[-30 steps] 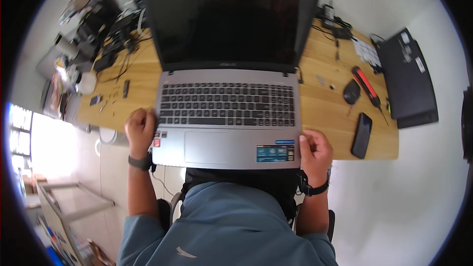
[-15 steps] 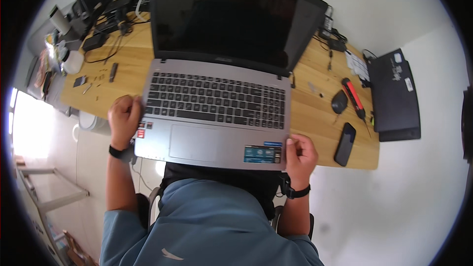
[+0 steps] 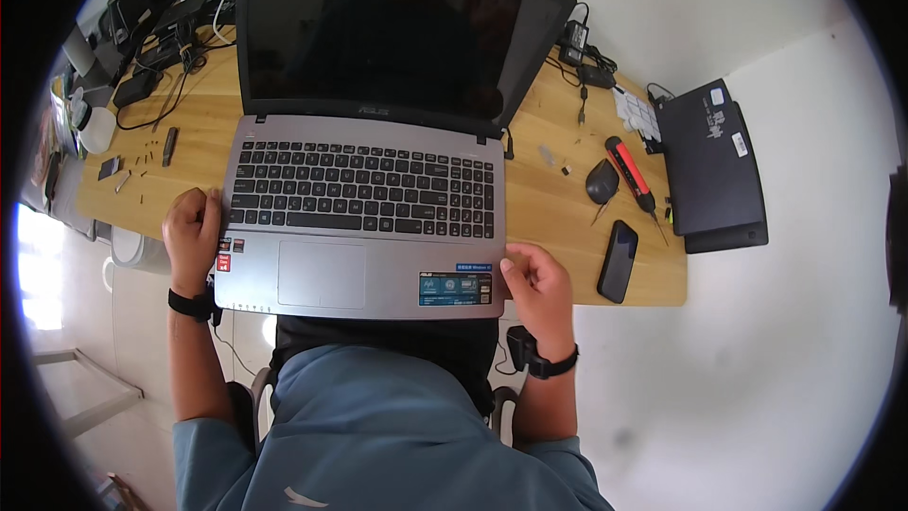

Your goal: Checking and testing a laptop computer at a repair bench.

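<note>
An open silver-grey laptop (image 3: 322, 274) with a dark screen (image 3: 397, 38) sits at the desk's front edge, above my lap. My left hand (image 3: 192, 232) has its fingers curled against the laptop's left front side, gripping it. My right hand (image 3: 537, 289) holds the right front corner, thumb along the edge and fingertips partly hidden. Beside that hand lie a black phone (image 3: 617, 261), a black mouse (image 3: 602, 182) and a red-and-black screwdriver-like tool (image 3: 628, 170).
The wooden desk (image 3: 558, 208) bears tangled cables and adapters (image 3: 165, 47) at back left, several small parts (image 3: 142, 161) at left, a charger (image 3: 573, 43) behind, and a closed black laptop (image 3: 714, 166) at right against the white wall (image 3: 794, 322). A metal frame (image 3: 104, 388) stands below left.
The view has shifted, so laptop, desk and hands appear further left in the picture. Both hands have stayed at the laptop's sides, with little visible movement against it.
</note>
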The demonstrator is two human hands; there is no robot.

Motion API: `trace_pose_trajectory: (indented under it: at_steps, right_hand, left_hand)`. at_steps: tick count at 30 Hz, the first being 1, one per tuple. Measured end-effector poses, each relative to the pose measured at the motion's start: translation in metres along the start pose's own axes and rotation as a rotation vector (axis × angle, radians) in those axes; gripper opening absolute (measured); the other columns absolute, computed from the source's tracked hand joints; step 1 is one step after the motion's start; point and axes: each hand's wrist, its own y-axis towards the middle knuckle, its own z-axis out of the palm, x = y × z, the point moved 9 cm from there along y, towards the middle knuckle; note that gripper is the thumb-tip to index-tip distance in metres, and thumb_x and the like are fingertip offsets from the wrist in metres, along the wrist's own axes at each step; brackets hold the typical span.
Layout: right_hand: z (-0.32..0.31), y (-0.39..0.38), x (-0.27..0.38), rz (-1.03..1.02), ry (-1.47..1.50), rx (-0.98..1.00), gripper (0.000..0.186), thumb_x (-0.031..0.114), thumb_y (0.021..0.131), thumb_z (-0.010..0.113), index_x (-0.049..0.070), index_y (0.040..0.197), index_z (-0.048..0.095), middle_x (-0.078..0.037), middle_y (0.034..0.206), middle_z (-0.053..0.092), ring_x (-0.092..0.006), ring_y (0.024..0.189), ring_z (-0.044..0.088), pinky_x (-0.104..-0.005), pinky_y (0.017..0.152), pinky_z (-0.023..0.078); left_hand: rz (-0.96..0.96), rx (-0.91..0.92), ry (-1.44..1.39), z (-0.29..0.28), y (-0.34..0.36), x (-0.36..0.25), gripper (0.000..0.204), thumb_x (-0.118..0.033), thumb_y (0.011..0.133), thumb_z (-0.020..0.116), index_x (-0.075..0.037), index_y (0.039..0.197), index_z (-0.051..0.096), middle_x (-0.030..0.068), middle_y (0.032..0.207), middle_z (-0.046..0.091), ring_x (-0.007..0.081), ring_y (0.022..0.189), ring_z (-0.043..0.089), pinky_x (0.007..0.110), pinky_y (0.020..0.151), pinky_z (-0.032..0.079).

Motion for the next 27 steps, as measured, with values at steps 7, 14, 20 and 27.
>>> trace_pose_trajectory:
  at_steps: [7, 14, 20, 27]
  right_hand:
    - [-0.037, 0.088, 0.098, -0.128, -0.223, -0.079, 0.024, 0.021, 0.102, 0.075, -0.002, 0.106, 0.075, -0.001, 0.076, 0.065, -0.0075, 0.065, 0.056, -0.0263, 0.061, 0.046]
    - [0.041, 0.193, 0.019, -0.213, -0.464, 0.189, 0.022, 0.021, 0.102, 0.07, -0.001, 0.102, 0.067, -0.014, 0.076, 0.069, -0.0306, 0.07, 0.066, -0.0407, 0.066, 0.051]
    - [0.052, 0.187, 0.014, -0.265, -0.515, 0.164, 0.021, 0.014, 0.103, 0.066, -0.002, 0.092, 0.058, -0.02, 0.078, 0.066, -0.0396, 0.071, 0.062, -0.0456, 0.067, 0.049]
    - [0.056, 0.189, 0.021, -0.329, -0.547, 0.178, 0.017, 0.01, 0.102, 0.064, -0.002, 0.093, 0.057, -0.022, 0.081, 0.065, -0.0398, 0.074, 0.063, -0.0462, 0.069, 0.05]
  left_hand:
    - [0.007, -0.02, -0.041, -0.004, -0.001, 0.0, 0.039, -0.013, 0.101, 0.07, 0.001, 0.072, 0.047, 0.0162, 0.065, 0.046, 0.034, 0.059, 0.045, 0.044, 0.058, 0.037]
    - [0.006, -0.044, -0.054, -0.008, 0.001, -0.011, 0.037, -0.011, 0.098, 0.07, 0.001, 0.071, 0.048, 0.0166, 0.065, 0.045, 0.0349, 0.06, 0.046, 0.045, 0.059, 0.037]
    - [0.016, -0.059, -0.065, -0.01, 0.0, -0.012, 0.037, -0.009, 0.097, 0.071, 0.001, 0.07, 0.048, 0.0165, 0.065, 0.045, 0.0354, 0.06, 0.047, 0.046, 0.058, 0.037]
    - [-0.003, -0.035, -0.065, -0.006, -0.001, -0.007, 0.037, -0.009, 0.098, 0.07, 0.001, 0.071, 0.047, 0.0153, 0.066, 0.043, 0.0329, 0.06, 0.045, 0.044, 0.058, 0.036]
